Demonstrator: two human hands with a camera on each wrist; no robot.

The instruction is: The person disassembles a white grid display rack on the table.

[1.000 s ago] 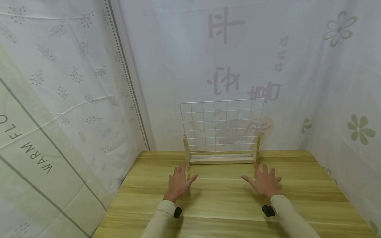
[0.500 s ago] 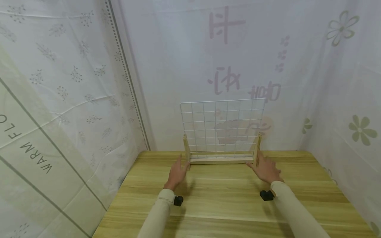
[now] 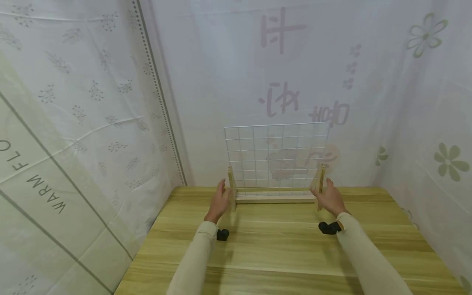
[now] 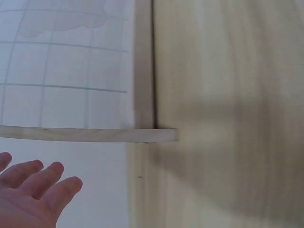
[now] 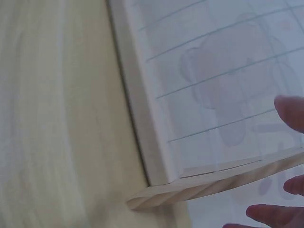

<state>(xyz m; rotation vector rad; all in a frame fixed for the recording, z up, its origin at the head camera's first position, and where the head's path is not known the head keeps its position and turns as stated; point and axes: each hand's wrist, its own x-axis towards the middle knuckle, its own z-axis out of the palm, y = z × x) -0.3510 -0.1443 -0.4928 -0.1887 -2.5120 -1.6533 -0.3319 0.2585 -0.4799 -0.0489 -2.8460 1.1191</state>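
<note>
A white wire grid panel (image 3: 283,159) stands upright in a pale wooden stand (image 3: 276,200) at the back of the table. My left hand (image 3: 220,203) is just outside the left wooden upright (image 3: 232,189). Its fingers (image 4: 43,180) are extended and apart from that upright in the left wrist view; the thumb is hidden there. My right hand (image 3: 332,200) straddles the right upright (image 5: 209,186), thumb (image 5: 290,113) on the grid side and fingers outside, with a gap showing between them and the wood.
The wood-grain table (image 3: 273,254) runs back to a pale printed curtain (image 3: 206,82). More patterned fabric (image 3: 92,123) hangs along the left, and a flowered sheet (image 3: 424,123) on the right. Black wrist-worn devices (image 3: 329,228) jut inward below the hands.
Both hands have moved forward from the table in front of the stand to its two uprights. The fingers were spread wide and are now closer together. The stand has not visibly moved.
</note>
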